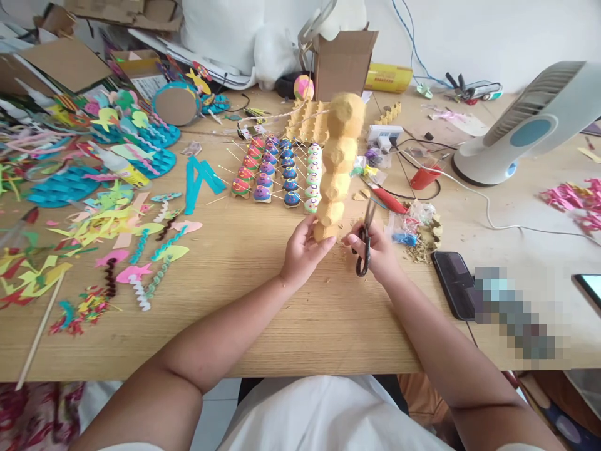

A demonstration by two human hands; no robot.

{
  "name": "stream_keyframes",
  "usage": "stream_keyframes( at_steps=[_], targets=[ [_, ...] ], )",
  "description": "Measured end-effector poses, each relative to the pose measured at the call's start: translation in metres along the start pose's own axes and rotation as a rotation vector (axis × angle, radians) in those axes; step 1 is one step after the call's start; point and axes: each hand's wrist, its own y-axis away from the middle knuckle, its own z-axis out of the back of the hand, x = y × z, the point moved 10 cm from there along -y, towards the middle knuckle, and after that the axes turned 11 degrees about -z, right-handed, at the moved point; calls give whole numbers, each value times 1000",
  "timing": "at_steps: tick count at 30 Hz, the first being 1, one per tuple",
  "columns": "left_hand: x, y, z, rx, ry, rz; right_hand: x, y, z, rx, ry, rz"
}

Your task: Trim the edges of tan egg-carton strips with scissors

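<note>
My left hand (306, 248) grips the near end of a yellow egg carton strip (340, 164), a row of several rounded cups held up off the table. Black-handled scissors (365, 241) are in my right hand (379, 252), their blades pointing up and away, close beside the strip's near end. Behind the strip stand painted egg carton caterpillars: a red one (248, 166), a purple one (266, 169), a blue one (290, 172) and a white dotted one (313, 181), with pins sticking out. A larger piece of yellow egg carton (300, 120) lies beyond them.
Paper fish, curled strips and scraps (107, 225) cover the left side, near a glue bottle (123, 169). A white fan (516, 125) stands at the right, with a phone (453, 285) nearer me. Carton crumbs and plastic bags (413, 222) lie right of my hands.
</note>
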Motion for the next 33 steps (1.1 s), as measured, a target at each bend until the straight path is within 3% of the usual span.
stream_keyframes(
  at_steps=[4,13,18,24,29,33],
  targets=[
    [8,5,-6,40,-44,51,-1,2,3,-75,-216,23],
    [17,16,-18,194,-99,108,0,9,5,-153,-227,42],
    [11,10,-11,162,-81,67,5,8,0,-65,-168,25],
    [5,2,-10,134,46,7,5,13,-22,115,-45,26],
    [5,0,-4,71,54,-11,7,19,-33,172,41,49],
    [5,1,0,17,43,6,10,17,-26,167,25,32]
  ],
)
